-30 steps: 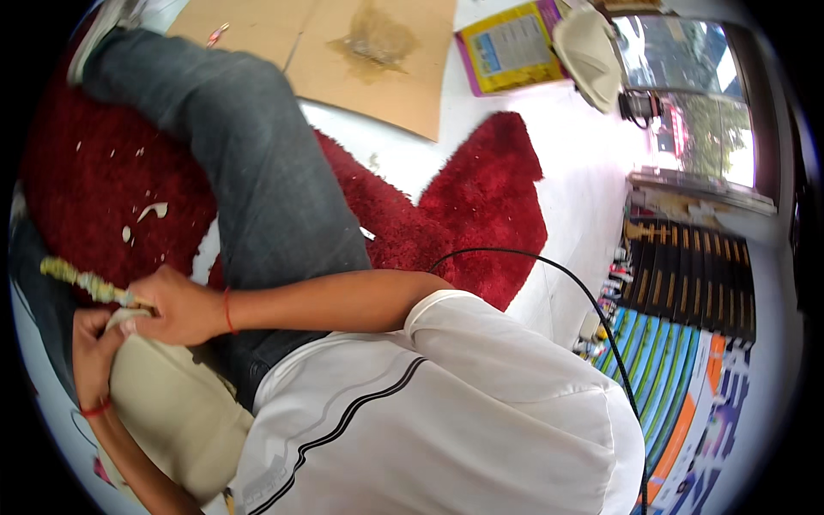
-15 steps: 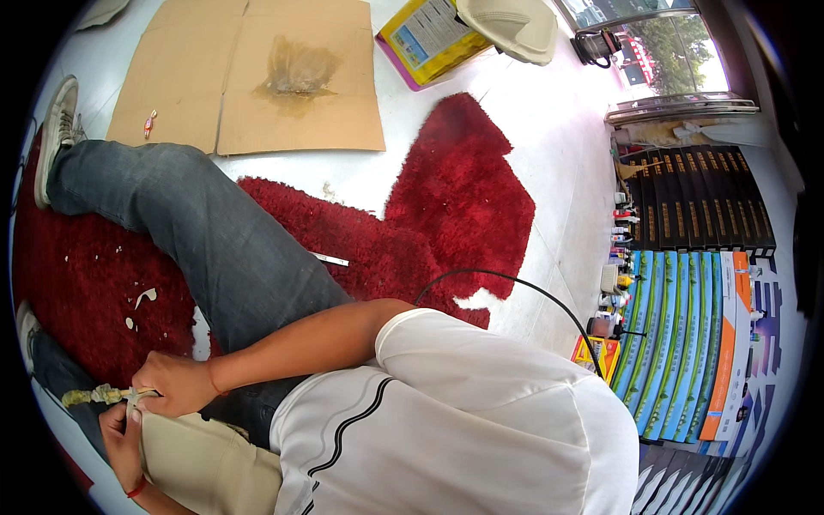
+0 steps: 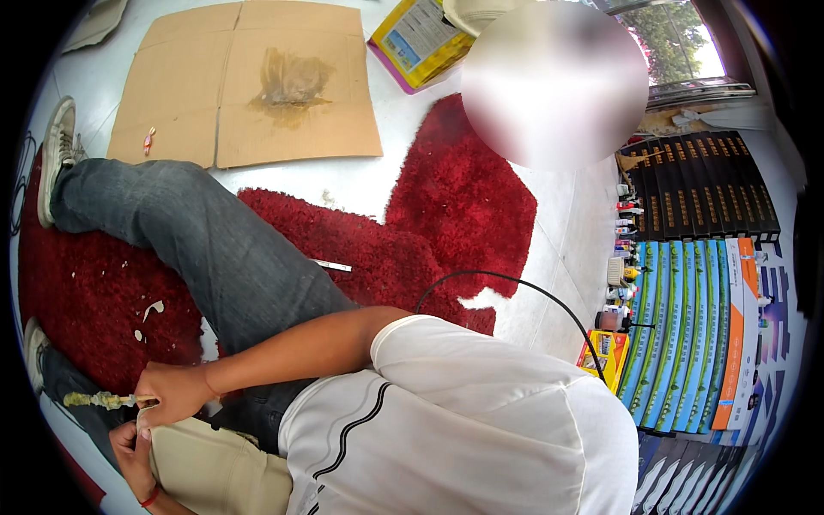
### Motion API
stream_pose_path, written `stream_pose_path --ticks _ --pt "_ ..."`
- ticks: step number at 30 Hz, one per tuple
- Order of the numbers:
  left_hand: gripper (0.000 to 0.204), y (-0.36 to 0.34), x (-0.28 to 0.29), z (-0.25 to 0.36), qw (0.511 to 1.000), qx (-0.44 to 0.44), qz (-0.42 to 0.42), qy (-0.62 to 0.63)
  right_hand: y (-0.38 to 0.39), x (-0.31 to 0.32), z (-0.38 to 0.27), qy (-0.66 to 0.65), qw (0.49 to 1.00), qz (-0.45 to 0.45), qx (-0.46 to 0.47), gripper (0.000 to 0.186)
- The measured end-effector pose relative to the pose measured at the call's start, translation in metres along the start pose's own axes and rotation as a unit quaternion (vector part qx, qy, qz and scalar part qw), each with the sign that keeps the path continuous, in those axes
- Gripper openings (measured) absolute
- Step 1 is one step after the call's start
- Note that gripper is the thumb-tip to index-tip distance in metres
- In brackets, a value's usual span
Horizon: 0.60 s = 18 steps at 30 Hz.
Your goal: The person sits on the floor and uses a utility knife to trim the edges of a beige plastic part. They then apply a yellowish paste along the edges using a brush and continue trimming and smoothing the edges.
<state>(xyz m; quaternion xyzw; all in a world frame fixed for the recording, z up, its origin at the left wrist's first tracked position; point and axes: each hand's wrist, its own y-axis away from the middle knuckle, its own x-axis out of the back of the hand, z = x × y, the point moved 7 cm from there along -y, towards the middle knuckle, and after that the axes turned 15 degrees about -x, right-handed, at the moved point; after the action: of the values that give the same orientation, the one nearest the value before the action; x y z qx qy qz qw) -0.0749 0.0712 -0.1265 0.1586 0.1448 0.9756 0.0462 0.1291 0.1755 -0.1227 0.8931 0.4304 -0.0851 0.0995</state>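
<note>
Two hands meet at the lower left. My right hand (image 3: 172, 393) pinches the end of a crusted stick (image 3: 99, 399), which juts out toward nine o'clock. My left hand (image 3: 130, 445), at six o'clock of it, grips the edge of a beige pad (image 3: 215, 468). Red rug (image 3: 86, 292) lies beyond at twelve o'clock.

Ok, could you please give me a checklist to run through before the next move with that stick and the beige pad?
1. Right hand grips the crusted stick: ok.
2. Left hand rests on the beige pad: ok.
3. Stick's far end free of the red rug: cannot tell.
4. Black cable away from both hands: ok.
5. Left hand's grip closed on the pad: cannot tell.
</note>
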Motion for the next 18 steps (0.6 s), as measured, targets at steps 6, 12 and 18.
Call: stream_pose_path --ticks 6,12,18 --pt "0.026 -0.002 -0.004 0.003 0.995 -0.009 0.032 -0.097 0.007 0.004 0.016 0.026 0.999 -0.019 -0.013 0.046" --pt "0.022 0.006 -0.008 0.005 0.992 -0.008 0.021 -0.123 0.016 0.009 0.005 0.002 0.998 -0.052 -0.041 0.047" --pt "0.038 -0.032 -0.049 0.09 0.982 -0.142 -0.028 -0.122 0.026 0.008 0.022 -0.007 0.982 -0.035 -0.183 0.036"
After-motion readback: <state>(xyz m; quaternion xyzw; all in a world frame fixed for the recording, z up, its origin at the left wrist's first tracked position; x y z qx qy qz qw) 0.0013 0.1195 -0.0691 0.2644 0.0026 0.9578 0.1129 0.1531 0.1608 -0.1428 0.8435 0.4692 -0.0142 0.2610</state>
